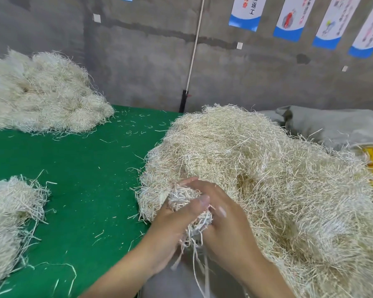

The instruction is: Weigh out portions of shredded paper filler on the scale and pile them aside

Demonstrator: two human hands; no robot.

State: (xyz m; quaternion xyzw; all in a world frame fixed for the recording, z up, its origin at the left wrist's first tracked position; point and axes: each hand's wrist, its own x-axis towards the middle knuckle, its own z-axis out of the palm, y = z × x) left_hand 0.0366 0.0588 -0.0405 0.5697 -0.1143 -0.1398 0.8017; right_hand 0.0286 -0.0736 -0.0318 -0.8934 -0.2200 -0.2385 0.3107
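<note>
your left hand [170,229] and right hand [222,224] are cupping together, pressing a small wad of shredded paper [187,203] between them at the near edge of the big heap [267,168]. loose strands are dangling below your palms. two more piles are sitting on the green surface [84,179]: one far left [41,93], one near left [9,222].

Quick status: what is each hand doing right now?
Left hand: closed on a clump of shredded paper.
Right hand: closed on the same clump, at the edge of the big pile.
</note>
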